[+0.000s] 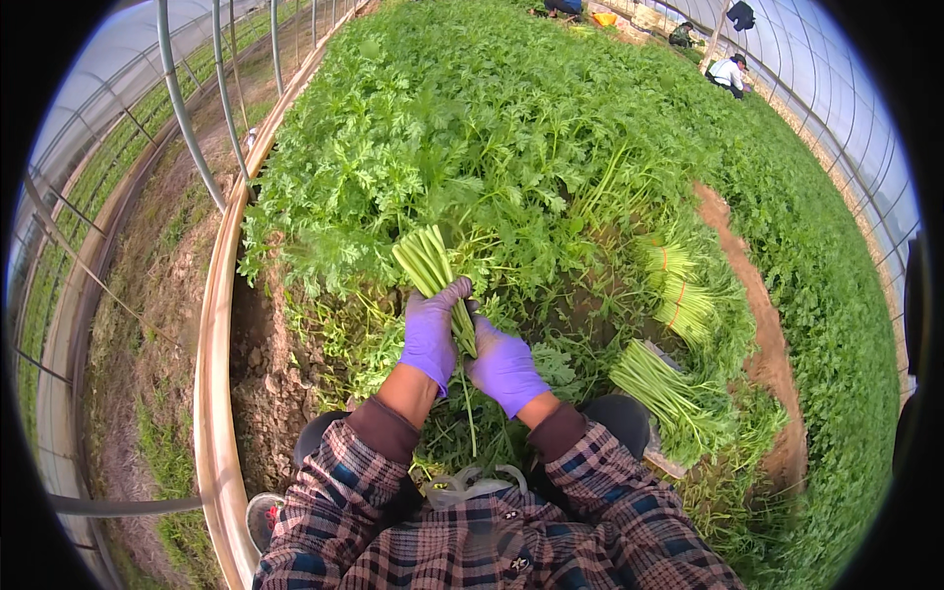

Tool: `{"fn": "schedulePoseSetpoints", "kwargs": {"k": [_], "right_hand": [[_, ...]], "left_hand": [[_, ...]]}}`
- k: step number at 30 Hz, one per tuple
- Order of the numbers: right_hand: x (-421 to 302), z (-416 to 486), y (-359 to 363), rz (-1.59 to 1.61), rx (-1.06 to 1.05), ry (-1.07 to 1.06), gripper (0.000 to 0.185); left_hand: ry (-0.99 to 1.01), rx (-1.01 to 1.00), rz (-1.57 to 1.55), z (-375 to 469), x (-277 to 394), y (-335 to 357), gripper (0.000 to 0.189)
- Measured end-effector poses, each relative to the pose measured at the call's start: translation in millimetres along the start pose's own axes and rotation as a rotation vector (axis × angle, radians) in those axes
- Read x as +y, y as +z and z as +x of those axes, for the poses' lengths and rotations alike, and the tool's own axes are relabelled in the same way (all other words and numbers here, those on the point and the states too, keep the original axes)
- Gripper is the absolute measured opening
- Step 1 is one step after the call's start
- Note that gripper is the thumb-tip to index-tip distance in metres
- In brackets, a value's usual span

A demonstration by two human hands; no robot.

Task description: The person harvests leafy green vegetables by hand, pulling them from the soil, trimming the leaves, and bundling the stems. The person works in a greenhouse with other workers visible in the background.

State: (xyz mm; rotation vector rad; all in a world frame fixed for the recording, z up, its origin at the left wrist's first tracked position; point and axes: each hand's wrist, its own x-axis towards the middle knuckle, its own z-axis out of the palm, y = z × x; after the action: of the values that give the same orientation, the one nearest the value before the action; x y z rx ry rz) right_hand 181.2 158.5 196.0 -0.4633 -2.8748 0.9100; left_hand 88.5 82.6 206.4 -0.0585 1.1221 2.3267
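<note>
My left hand (435,332), in a purple glove, is closed around a bunch of green leafy-vegetable stalks (428,262), cut ends pointing up and away from me. My right hand (505,363), gloved alike, grips the lower part of the bunch just beside the left; its fingertips are partly hidden. One thin stalk (469,413) hangs down between my wrists. To the right, a loose pile of cut stalks (653,380) lies on a flat sheet or board, whose edge shows beneath. Beyond it lie bundles of stalks (686,302) tied with orange bands.
Dense leafy plants (479,125) stand ahead and along the right. A pale plastic-covered ridge (220,354) and metal greenhouse poles (181,110) run along the left. A strip of bare soil (763,324) curves at the right. Far off at upper right, a person in white (726,75) crouches, with others beyond.
</note>
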Motion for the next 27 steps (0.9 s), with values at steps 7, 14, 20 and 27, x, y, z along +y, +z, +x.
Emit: {"fn": "schedulePoseSetpoints", "kwargs": {"k": [7, 14, 20, 27], "right_hand": [[18.1, 8.0, -40.2, 0.787, -0.360, -0.115, 0.096], [-0.2, -8.6, -35.0, 1.172, -0.465, 0.000, 0.068], [8.0, -8.4, -32.1, 1.316, -0.457, 0.046, 0.040], [10.2, -7.7, -37.8, 1.301, -0.317, 0.128, 0.038]], "left_hand": [[-0.031, -0.368, -0.098, 0.0, 27.4, -0.6, 0.044], [-0.041, -0.432, -0.103, -7.9, 23.0, 9.1, 0.051], [0.289, -0.266, 0.438, -0.6, 50.1, -1.0, 0.061], [0.230, -0.335, 0.670, -12.7, 57.1, -11.9, 0.044]]}}
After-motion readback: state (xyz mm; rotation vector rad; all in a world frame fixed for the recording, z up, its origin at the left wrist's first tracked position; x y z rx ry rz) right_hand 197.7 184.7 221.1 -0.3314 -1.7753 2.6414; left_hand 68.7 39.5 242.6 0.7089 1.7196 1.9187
